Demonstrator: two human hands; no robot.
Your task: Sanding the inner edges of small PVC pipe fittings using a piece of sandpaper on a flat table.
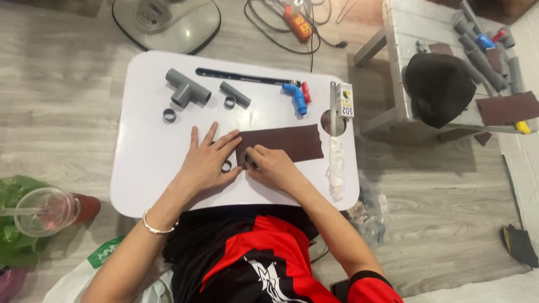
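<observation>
— How do the hands sit?

— Both forearms reach forward over the white bench. The left hand lies flat, palm down, fingers spread, its fingertips resting on the left end of the brown sandpaper sheet. A thin bracelet circles that wrist.

— And the other one?

— The right hand is curled, fingers drawn together, pinching a small grey ring against the lower left corner of the sheet. How tightly it grips I can't tell; the ring is mostly hidden by the fingers.

— Is there anything between the hands?

— Another ring lies on the bench, just beside the left index finger.

— So how many rings altogether?

— Four that I can count: those two, one loose ring below the grey tee fitting, and one touching the short grey pipe piece.

— Other pieces on the bench?

— One tee, one short pipe, one blue elbow with a red part beside it, one long dark strip along the far edge, one small glue box and one white cloth at the right rim.

— Off the bench?

— A wooden stool to the right carries a black cap, several grey pipes and one more brown sheet. A fan base and an orange power strip stand on the floor, and a plastic cup sits at the left.
</observation>
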